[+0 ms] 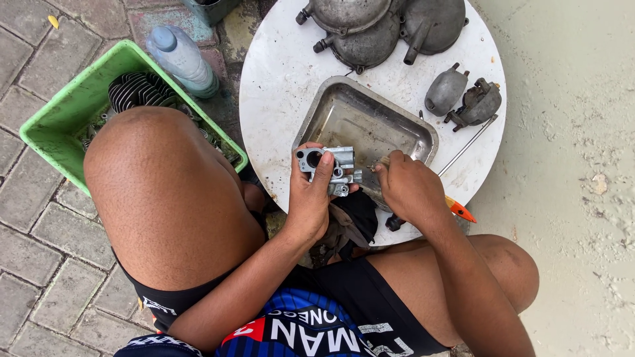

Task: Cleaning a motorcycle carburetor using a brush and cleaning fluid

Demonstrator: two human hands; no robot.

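— What's that in the person's grip?

— A small silver cast-metal carburettor body (329, 168) with a round bore, held just over the near edge of the dented rectangular steel tray (403, 132). The left hand (311, 198) is wrapped around it, thumb laid across its face. The right hand (407, 188) is closed tight on a small tool pressed to the body's side; what sort of tool, I can't tell.

— So how far along is it?

— Partway, I'd judge. The body looks bare and fairly clean, but nothing's fitted back on. Beyond the tray, on the round white table (278, 86), a grey float bowl (444, 89) and a dark grimy carburettor piece (477, 102) lie apart, and three big grey domed metal covers (383, 26) sit at the table's far edge.

— And beside the tray?

— A thin metal rod (466, 145) to its right, an orange-handled tool (458, 209) nearer the knee. Left of the table, a green plastic crate (63, 112) of finned engine parts and a clear plastic bottle (182, 59).
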